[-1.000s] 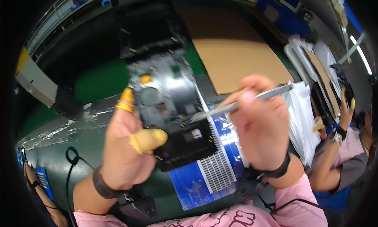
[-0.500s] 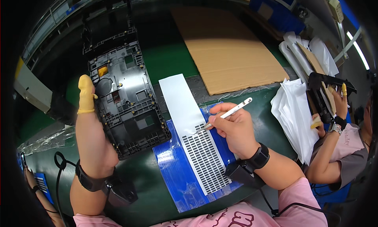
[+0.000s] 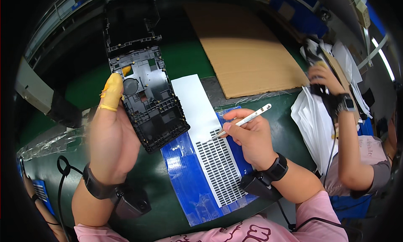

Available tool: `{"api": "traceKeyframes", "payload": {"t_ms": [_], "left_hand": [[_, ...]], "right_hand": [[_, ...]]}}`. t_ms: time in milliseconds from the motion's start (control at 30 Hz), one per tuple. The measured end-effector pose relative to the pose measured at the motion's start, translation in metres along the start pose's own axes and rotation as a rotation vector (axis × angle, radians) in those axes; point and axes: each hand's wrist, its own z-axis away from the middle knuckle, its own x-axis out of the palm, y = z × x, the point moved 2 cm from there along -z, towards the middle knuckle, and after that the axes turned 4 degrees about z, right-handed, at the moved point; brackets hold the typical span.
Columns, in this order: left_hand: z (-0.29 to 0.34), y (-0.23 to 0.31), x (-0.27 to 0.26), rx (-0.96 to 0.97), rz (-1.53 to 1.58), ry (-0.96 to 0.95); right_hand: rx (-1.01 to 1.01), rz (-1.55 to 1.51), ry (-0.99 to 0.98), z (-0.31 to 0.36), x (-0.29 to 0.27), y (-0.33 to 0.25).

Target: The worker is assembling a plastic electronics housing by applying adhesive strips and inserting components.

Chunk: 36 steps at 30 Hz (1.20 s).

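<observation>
My left hand [image 3: 119, 143], with a yellow finger cot on its thumb, holds a black plastic housing [image 3: 161, 118] by its left side. Ribs, screw bosses and cut-outs cover the housing's upturned inner face; a long frame-like part reaches away from me. In my right hand [image 3: 256, 139] is a pair of white tweezers [image 3: 257, 112], pinched between thumb and fingers. Their tip points at the upper rows of small black stickers on a white sticker sheet [image 3: 191, 97]. Under that sheet lies a blue board [image 3: 180, 187] wrapped in clear film. The housing's lower end hangs over the board's left edge.
A flat cardboard sheet [image 3: 247, 53] lies beyond the sticker sheet. At right, a co-worker's hand [image 3: 327, 78] handles a blurred black part near white wrapping sheets [image 3: 308, 124]. A grey box-shaped fixture [image 3: 33, 91] stands at left. A black cable [image 3: 63, 191] loops beside my left forearm.
My left hand has carried the housing to the right and slightly away, closer to the sticker sheet. The tweezers are nearly still. The co-worker's hand and black part have moved left and farther away.
</observation>
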Motion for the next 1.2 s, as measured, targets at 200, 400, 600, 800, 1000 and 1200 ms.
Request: {"api": "traceKeyframes", "payload": {"t_ms": [200, 400, 600, 800, 1000, 1200], "left_hand": [[0.003, -0.002, 0.007, -0.036, -0.012, -0.016], [0.007, -0.011, 0.008, -0.120, 0.055, -0.035], [0.029, -0.008, 0.020, -0.247, 0.069, -0.033], [0.038, -0.008, 0.026, -0.332, 0.128, 0.024], [0.041, -0.009, 0.025, -0.299, 0.052, -0.003], [0.043, -0.010, 0.027, -0.291, 0.070, 0.020]], "right_hand": [[0.001, -0.026, 0.009, 0.001, 0.002, -0.003], [-0.126, -0.134, -0.053, 0.010, 0.004, -0.047], [-0.254, -0.189, -0.173, 0.009, 0.051, -0.093], [-0.231, -0.215, -0.075, 0.005, 0.062, -0.073], [-0.202, -0.240, -0.092, 0.001, 0.057, -0.066], [-0.199, -0.345, -0.191, 0.000, 0.055, -0.064]]}}
